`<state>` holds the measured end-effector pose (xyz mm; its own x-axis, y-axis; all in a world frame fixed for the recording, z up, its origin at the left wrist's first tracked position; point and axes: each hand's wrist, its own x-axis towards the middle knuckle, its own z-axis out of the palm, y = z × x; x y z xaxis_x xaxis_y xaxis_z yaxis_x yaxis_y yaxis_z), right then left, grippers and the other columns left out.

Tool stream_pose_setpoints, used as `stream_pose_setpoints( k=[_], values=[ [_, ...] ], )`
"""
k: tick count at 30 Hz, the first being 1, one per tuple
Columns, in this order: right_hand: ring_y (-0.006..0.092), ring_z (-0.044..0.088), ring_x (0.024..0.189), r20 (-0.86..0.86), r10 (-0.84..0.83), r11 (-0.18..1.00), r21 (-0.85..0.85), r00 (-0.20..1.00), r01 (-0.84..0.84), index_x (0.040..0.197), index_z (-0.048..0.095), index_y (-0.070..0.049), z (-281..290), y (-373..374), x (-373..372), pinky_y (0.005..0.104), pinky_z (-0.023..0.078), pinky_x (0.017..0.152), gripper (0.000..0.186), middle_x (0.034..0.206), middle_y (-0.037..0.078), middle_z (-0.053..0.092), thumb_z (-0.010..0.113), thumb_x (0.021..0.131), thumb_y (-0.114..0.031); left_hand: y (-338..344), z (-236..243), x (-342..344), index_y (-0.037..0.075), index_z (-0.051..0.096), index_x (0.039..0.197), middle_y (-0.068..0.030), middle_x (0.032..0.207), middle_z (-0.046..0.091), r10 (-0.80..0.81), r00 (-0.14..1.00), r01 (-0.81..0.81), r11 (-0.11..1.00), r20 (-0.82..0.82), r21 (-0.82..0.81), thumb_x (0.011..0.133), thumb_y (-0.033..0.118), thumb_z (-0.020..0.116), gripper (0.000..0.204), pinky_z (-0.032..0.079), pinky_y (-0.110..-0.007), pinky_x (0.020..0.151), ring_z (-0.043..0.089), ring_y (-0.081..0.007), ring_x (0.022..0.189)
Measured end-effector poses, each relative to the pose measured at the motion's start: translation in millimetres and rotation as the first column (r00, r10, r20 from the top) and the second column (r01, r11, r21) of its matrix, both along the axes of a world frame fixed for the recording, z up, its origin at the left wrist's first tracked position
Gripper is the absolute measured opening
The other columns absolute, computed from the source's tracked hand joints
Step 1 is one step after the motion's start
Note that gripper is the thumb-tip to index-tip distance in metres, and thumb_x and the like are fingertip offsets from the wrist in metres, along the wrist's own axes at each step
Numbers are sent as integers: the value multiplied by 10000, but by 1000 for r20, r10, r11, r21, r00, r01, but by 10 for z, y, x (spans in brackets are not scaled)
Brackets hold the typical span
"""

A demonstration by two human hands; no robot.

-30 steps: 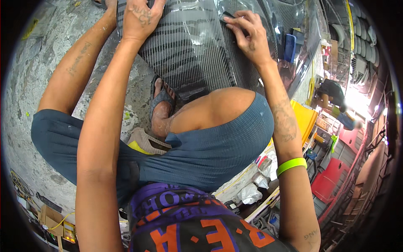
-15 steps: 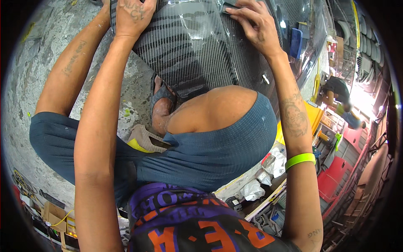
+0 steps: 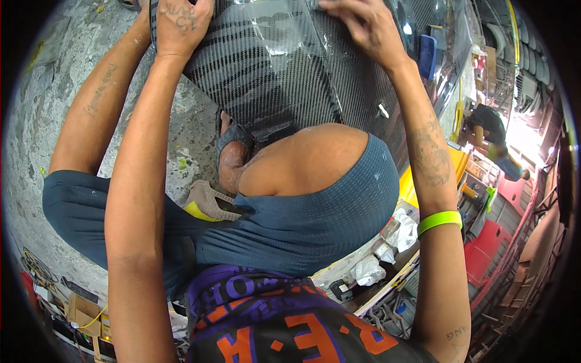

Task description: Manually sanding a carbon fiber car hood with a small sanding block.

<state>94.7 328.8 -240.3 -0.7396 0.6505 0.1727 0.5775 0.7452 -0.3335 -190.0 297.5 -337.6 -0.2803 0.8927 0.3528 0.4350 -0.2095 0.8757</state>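
A glossy black woven carbon-fibre panel (image 3: 272, 66) slopes before me, beyond my bent knee. My left hand (image 3: 181, 27) lies over its left edge; the thumb shows, but the upper border cuts off the other fingers. Near the top of the panel, my right hand (image 3: 368, 27) has its fingers bent and drawn together on a small dark flat pad (image 3: 316, 5), which barely shows at the border. Pale light streaks shine on the surface by that hand. A small white piece (image 3: 382, 111) sits on the panel below the right wrist.
Right of the panel, a blue block (image 3: 428, 55) rests by a glossy dark surface. My sandalled foot (image 3: 233, 145) is close under the panel. A grey and yellow cloth item (image 3: 209, 202) lies on the stained floor (image 3: 187, 127). Another person (image 3: 489, 124) is farther off, near red panels (image 3: 487, 248).
My right hand has slid slightly up and left over the panel, carrying the pad nearly out of view. My left hand and the panel have shifted a little left in the picture.
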Motion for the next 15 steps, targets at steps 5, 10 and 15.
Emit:
stream_pose_setpoints(
  k=[5,10,15],
  values=[
    [369,596,1026,-11,-123,992,10,992,124,1051,770,-66,-108,88,10,414,470,932,209,1123,156,662,711,861,0,23,-41,-3,-15,676,1229,-97,999,586,1,1000,-1,999,6,41,981,146,682,296,487,-295,739,572,-189,811],
    [371,599,1037,17,-68,996,54,998,67,1069,775,-70,-109,-172,69,421,470,932,216,1120,167,656,705,876,-5,15,2,28,-12,672,1232,-97,1011,590,-8,1000,8,1000,18,5,983,137,676,291,487,-291,745,570,-187,816],
    [374,602,1019,-531,63,998,29,845,-56,1062,778,-54,-490,72,68,423,463,924,215,1103,181,657,712,868,9,14,-76,17,-12,670,1231,-101,1014,592,-1,1000,3,997,-15,75,980,149,682,298,491,-294,745,573,-187,815]
  ],
)
